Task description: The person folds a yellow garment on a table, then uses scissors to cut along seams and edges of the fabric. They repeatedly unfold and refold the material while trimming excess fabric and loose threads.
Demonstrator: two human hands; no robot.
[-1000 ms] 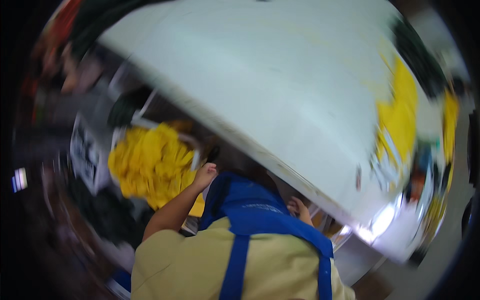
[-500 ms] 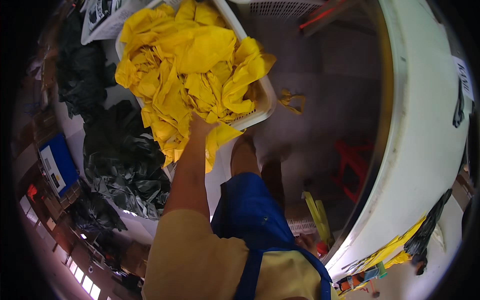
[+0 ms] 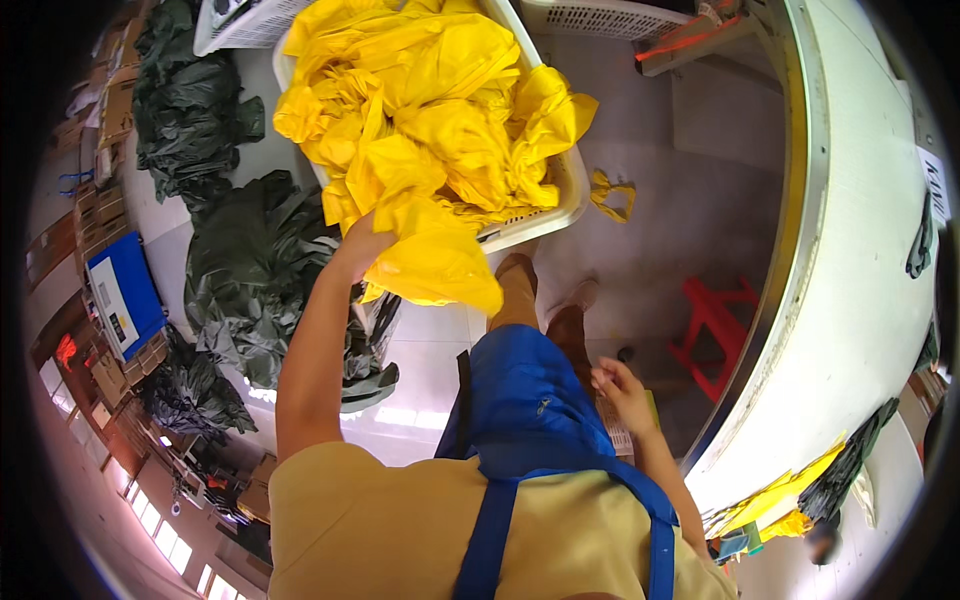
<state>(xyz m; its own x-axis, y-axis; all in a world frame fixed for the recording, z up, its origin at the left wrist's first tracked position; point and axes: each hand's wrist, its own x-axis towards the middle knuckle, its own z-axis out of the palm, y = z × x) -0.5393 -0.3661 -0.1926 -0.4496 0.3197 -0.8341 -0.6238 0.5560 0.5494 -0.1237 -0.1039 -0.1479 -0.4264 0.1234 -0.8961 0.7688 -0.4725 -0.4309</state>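
My left hand (image 3: 368,248) is closed on a crumpled yellow piece of thin, shiny sheet material (image 3: 440,262). That piece hangs over the near rim of a white plastic basket (image 3: 575,190). Heaped inside the basket is more of the same yellow material (image 3: 440,80). Whether the gripped piece is separate from the heap cannot be made out. My right hand (image 3: 622,392) hovers to the right of my blue apron (image 3: 540,385), fingers loosely curled and apart, with nothing seen in them.
Dark green crumpled sheets (image 3: 255,270) lie left of the basket. A long white table (image 3: 850,250) curves along the right, with a red stool (image 3: 715,335) beneath its edge. A yellow strip (image 3: 612,196) lies on the floor beside the basket. Another white basket (image 3: 600,18) stands farther off.
My left hand has come out of the heap, moving left and drawing a yellow piece over the near rim. My right hand has moved forward from beside my waist, into plainer view.
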